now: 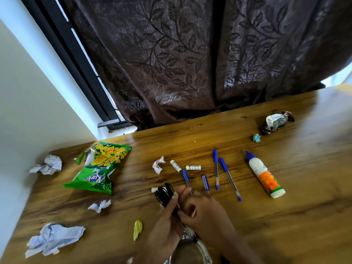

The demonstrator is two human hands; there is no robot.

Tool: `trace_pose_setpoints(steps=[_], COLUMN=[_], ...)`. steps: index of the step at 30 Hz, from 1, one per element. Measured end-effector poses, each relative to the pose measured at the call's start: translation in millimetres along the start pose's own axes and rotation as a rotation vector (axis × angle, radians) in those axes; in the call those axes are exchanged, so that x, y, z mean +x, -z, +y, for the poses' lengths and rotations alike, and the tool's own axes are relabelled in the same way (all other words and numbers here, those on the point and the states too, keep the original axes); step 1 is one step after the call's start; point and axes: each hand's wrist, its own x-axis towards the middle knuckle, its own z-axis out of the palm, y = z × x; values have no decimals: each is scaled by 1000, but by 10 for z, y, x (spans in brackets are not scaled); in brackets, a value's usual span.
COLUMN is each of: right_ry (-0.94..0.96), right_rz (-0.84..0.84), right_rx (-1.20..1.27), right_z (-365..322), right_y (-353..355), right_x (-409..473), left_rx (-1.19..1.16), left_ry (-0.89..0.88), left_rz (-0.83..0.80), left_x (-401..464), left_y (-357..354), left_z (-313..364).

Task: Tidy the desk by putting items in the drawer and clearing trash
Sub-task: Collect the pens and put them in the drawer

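Note:
At the desk's near edge my left hand (164,223) grips a coiled black cable (164,190). My right hand (204,212) is pressed against it, fingers curled at the cable's lower part; motion blur hides the exact hold. Just beyond the hands lie several blue pens (215,168) and two white batteries (175,165), with a third battery (154,189) half hidden behind the cable. A glue bottle (264,176) lies to the right. A green chips bag (97,168) and crumpled papers (48,164) lie on the left.
More crumpled paper (53,238) and a yellow wrapper (137,229) lie at the near left. A foil wrapper (276,121) and a teal scrap (256,138) sit far right. A glass dish (190,252) is under my wrists. A curtain (190,63) hangs behind the desk (295,216).

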Motion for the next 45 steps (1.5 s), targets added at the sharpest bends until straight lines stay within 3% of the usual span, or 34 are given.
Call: trace_pose_setpoints(steps=[5,9,12,17,19,22,25,29,37,39,42,45], right_ry=[-50,-265,-373,-320,-324,-370,-274,-102,-4,-60,-197,-343], right_rz=[15,276,354,404,428,506,359,7,-97,20,340,335], right_rx=[71,-77,-225,-250,-147,249,465,424,341,336,170,-13], right_z=[171,678,1013,1121,1127,1047,786,400,253,357,621,817], right_y=[197,396,410,320,336,416,442,265,201,240,293,279], right_x=[21,106,140,171,196,188,128,-36,-41,57,313,545], left_rx=[8,-20,-31,-1,9,28,36,18,91,52,38,43], left_ry=[11,25,38,56,57,55,46,26,17,22,27,47], left_rz=[2,-16,-20,-25,-20,-20,-19,-30,-27,-29,-37,-35], left_x=[18,10,20,42,51,52,59,70,68,81,99,112], left_y=[-30,-24,-17,-64,-85,-109,-118,-141,-119,-110,-92,-75], left_z=[-35,-25,-38,-63,-71,-73,-75,-93,-61,-55,-51,-59])
